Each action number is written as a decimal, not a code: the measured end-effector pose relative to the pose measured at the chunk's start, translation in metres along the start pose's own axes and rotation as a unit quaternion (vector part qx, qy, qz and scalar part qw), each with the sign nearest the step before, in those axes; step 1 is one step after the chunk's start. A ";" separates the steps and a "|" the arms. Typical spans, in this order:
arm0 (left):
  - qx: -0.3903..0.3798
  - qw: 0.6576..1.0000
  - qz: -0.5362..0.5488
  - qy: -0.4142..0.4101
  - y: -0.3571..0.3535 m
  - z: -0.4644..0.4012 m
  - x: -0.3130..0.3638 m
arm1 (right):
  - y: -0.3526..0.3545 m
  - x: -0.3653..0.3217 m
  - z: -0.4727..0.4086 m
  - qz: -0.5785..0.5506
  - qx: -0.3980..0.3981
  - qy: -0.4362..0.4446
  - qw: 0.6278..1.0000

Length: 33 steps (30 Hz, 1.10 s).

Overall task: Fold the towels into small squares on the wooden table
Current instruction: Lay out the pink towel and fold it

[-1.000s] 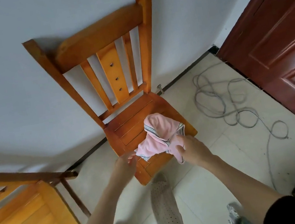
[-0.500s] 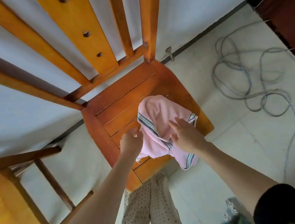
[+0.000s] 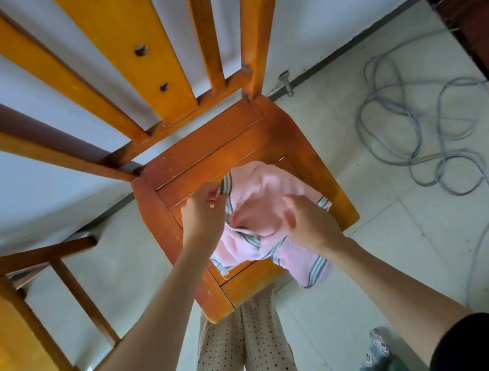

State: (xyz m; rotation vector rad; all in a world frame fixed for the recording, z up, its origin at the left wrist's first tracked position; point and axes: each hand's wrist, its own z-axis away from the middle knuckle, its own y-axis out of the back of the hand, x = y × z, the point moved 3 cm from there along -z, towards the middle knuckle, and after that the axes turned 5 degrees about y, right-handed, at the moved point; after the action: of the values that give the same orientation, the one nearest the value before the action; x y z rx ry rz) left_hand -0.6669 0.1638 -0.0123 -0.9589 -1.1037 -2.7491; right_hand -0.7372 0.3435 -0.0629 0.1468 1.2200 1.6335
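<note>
Pink towel (image 3: 267, 201) lies crumpled on the chair seat (image 3: 223, 146); left hand (image 3: 204, 213) pinches its striped edge, right hand (image 3: 310, 222) apparently loose-fingered, resting on the folds

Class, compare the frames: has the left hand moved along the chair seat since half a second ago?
Yes. The left hand has moved toward the chair back, pinching the towel's striped edge further up the seat.
</note>
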 end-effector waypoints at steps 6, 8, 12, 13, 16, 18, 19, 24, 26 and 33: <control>-0.103 0.962 -0.143 -0.209 0.060 0.034 0.039 | 0.078 -0.066 -0.014 -0.148 0.073 0.102 0.981; -0.101 0.952 -0.162 -0.240 0.082 0.047 0.053 | 0.092 -0.090 -0.010 -0.223 -0.041 0.090 0.970; -0.067 0.951 -0.154 -0.258 0.129 0.072 0.072 | 0.120 -0.134 0.015 -0.205 -0.137 0.109 0.963; -0.063 0.953 -0.154 -0.252 0.141 0.079 0.074 | 0.129 -0.145 0.023 -0.202 -0.145 0.119 0.961; -0.044 0.960 -0.131 -0.243 0.174 0.100 0.080 | 0.151 -0.173 0.043 -0.193 -0.163 0.148 0.956; -0.012 0.961 -0.120 -0.247 0.196 0.115 0.084 | 0.167 -0.190 0.054 -0.199 -0.166 0.158 0.953; 0.007 0.962 -0.114 -0.247 0.206 0.122 0.086 | 0.176 -0.198 0.057 -0.194 -0.158 0.162 0.955; 0.066 0.964 -0.099 -0.237 0.261 0.160 0.092 | 0.224 -0.246 0.079 -0.156 -0.088 0.206 0.962; 0.085 0.962 -0.099 -0.240 0.284 0.178 0.093 | 0.241 -0.269 0.091 -0.112 -0.075 0.239 0.962; 0.225 0.941 -0.066 -0.242 0.360 0.248 0.089 | 0.286 -0.352 0.136 -0.079 -0.038 0.349 0.933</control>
State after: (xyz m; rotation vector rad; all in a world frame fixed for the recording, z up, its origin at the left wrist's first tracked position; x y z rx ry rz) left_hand -0.5193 0.0684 0.3980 -1.5593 -1.8198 -2.2166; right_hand -0.6811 0.1746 0.3760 -0.6185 1.6349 1.6355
